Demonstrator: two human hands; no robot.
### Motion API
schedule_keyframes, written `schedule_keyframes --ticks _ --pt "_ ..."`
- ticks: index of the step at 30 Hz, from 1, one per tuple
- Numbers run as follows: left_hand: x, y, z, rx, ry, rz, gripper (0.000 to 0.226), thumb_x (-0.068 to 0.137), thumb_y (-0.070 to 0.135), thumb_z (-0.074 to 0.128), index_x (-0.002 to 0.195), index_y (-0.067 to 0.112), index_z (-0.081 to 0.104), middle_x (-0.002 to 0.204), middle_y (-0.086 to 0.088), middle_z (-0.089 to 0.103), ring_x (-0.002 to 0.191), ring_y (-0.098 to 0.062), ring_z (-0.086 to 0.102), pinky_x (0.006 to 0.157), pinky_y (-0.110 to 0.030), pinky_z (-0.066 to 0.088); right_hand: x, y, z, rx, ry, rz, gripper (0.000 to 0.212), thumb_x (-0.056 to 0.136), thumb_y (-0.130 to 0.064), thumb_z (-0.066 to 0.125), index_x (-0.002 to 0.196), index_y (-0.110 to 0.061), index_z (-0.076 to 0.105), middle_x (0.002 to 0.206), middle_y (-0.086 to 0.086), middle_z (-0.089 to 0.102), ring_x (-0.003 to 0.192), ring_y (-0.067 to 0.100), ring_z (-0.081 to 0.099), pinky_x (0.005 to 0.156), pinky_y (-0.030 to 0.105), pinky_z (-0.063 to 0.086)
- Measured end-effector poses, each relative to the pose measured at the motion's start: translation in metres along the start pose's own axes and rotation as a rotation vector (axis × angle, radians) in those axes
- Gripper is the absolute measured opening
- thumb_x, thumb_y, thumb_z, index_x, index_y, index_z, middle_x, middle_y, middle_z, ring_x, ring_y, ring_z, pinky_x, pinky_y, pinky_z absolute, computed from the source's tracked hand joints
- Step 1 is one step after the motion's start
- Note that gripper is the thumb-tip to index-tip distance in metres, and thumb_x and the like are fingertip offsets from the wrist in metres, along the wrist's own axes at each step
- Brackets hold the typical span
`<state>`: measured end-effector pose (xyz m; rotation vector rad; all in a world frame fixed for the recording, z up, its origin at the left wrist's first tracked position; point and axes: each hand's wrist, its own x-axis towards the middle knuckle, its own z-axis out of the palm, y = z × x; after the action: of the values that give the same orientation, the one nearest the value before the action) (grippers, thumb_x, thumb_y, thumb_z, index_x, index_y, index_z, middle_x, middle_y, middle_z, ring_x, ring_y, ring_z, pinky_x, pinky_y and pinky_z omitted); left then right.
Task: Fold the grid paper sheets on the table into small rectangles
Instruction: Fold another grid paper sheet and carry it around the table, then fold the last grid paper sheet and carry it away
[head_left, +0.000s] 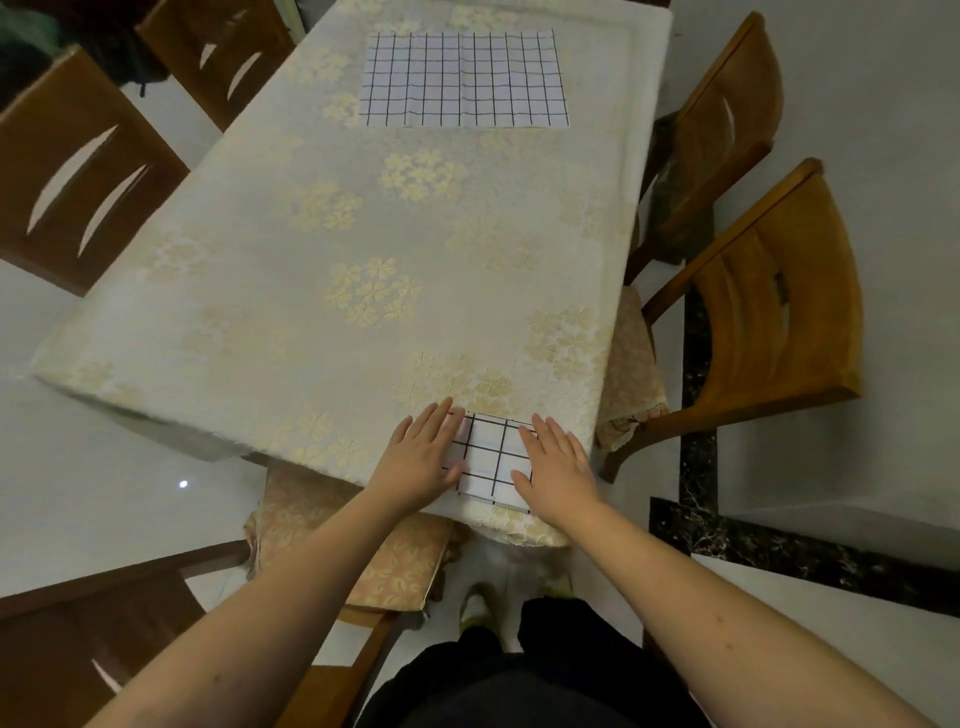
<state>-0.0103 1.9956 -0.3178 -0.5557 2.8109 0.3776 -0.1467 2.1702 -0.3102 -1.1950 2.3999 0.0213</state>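
A small folded rectangle of white grid paper (489, 457) lies at the near right corner of the table. My left hand (423, 457) rests flat on its left edge with fingers stretched out. My right hand (558, 465) lies flat on its right edge the same way. Neither hand grips the paper; both press down on it. A larger grid paper sheet (462, 78) lies spread out flat at the far end of the table, with a faint crease down its middle.
The table (311, 249) wears a cream cloth with gold flower prints. Wooden chairs stand around it: two on the right (769, 322), two at the left (78, 171), one with a cushion (363, 551) near my legs. The floor is pale tile.
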Motion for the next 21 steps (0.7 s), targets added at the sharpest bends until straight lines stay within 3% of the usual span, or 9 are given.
schedule_keyframes --ticks 3,7,18,21 --pt "-0.009 0.005 -0.018 -0.032 0.021 0.001 0.063 0.097 0.041 0.043 0.152 0.02 0.021 0.161 -0.005 0.014 0.147 -0.024 0.016 0.118 -0.042 0.017 -0.006 -0.007 -0.017 0.047 0.003 0.018 0.062 0.099 -0.044 0.035 0.152 -0.019 0.018 0.162 0.002 0.003 0.148 0.02 0.002 0.12 0.038 0.004" --pt "-0.043 0.015 -0.037 0.016 0.009 -0.017 0.055 0.097 0.041 0.042 0.147 0.019 0.033 0.155 -0.007 0.032 0.142 -0.024 0.028 0.113 -0.039 0.025 -0.026 -0.016 -0.033 0.137 -0.059 -0.013 0.052 0.097 -0.044 0.04 0.143 -0.019 0.041 0.15 0.004 0.036 0.135 0.024 0.036 0.11 0.038 0.032" --pt "-0.162 0.06 -0.028 0.049 -0.047 -0.374 0.066 0.095 0.056 0.035 0.15 0.023 0.022 0.158 -0.002 0.024 0.146 -0.023 0.018 0.117 -0.041 0.018 -0.1 -0.045 -0.034 0.005 0.023 -0.298 0.046 0.094 -0.043 0.041 0.132 -0.019 0.047 0.128 0.003 0.057 0.116 0.024 0.051 0.095 0.038 0.038" --pt "-0.193 0.076 -0.022 0.012 -0.067 -0.45 0.069 0.094 0.061 0.028 0.151 0.023 0.02 0.159 -0.002 0.021 0.146 -0.021 0.017 0.117 -0.041 0.016 -0.113 -0.055 -0.029 -0.046 0.016 -0.393 0.051 0.094 -0.045 0.041 0.137 -0.017 0.043 0.133 0.003 0.053 0.123 0.024 0.047 0.1 0.04 0.036"
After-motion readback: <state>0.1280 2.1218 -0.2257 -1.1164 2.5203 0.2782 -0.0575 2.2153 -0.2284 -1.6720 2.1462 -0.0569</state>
